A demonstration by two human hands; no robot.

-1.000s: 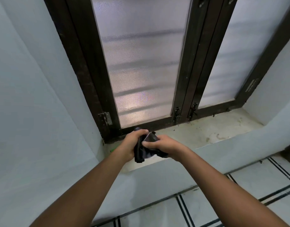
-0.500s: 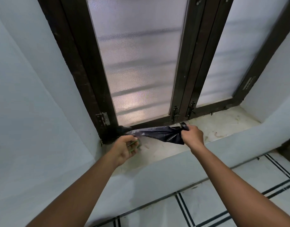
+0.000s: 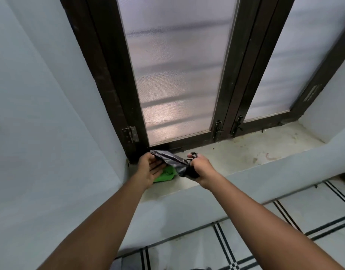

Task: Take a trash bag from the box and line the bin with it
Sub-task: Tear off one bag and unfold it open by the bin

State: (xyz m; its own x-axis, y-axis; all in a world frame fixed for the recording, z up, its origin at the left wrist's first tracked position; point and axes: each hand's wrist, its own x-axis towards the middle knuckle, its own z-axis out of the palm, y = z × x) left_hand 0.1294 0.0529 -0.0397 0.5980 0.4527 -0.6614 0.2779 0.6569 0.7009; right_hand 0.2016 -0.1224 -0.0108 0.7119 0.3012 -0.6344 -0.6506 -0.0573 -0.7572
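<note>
Pale walls (image 3: 41,114) close around a dark-framed window (image 3: 232,75) with frosted panes, and a stained sill (image 3: 245,152) runs below it at your 12 o'clock; tiled floor (image 3: 265,240) with dark double lines fills the lower right.

From the head camera, both your forearms reach up the frame toward the sill's left end. Your right hand (image 3: 200,169) has a closed grip, fist bunched around one end of the dark bag (image 3: 172,158), with a dark wad of it showing below your fingers. From there the bag stretches toward 10 o'clock to your left hand (image 3: 150,168), whose grip is wide, palm turned up and fingers spread under the bag's far end; the thumb lies by the bag's top edge, though you cannot tell whether it pinches the film. Just below your left palm, at its 5 o'clock, a green box (image 3: 164,175) with dark print lies on the sill, partly covered by your hand and the bag. Its opening is hidden.
</note>
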